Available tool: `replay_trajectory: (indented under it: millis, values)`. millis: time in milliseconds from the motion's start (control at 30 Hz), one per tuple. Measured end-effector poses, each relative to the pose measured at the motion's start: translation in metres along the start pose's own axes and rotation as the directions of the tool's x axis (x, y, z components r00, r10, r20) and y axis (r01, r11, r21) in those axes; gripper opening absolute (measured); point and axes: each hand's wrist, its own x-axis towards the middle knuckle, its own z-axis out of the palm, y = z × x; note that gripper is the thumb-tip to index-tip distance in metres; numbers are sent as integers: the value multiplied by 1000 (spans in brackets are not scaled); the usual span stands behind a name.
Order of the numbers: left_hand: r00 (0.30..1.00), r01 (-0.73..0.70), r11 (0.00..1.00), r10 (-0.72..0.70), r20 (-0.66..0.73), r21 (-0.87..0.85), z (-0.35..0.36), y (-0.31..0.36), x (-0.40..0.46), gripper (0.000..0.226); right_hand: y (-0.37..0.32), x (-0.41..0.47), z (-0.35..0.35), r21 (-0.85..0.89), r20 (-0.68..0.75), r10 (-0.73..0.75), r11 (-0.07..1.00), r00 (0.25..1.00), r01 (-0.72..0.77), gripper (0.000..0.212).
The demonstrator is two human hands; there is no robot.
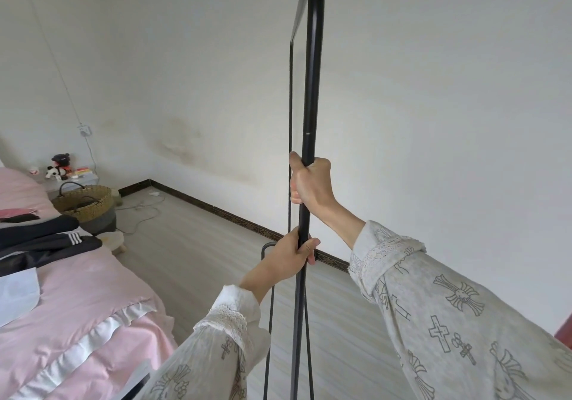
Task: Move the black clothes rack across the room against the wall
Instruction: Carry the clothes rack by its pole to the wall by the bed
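The black clothes rack stands upright right in front of me, its near metal pole running from the top of the frame down past the bottom edge. A thinner far pole shows just to its left. My right hand grips the near pole at mid height. My left hand holds the same pole lower down. The white wall with a dark skirting board lies just beyond the rack. The rack's feet are out of view.
A bed with pink bedding and dark clothes fills the left side. A woven basket, a small stool and a cable lie on the pale floor toward the far corner.
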Motion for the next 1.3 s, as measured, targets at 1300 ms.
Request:
replay_trajectory:
  millis: [1300]
  values:
    - [997, -44, 999, 44, 58, -10, 373, 188, 207, 24, -67, 74, -466, -84, 76, 24, 996, 997, -17, 43]
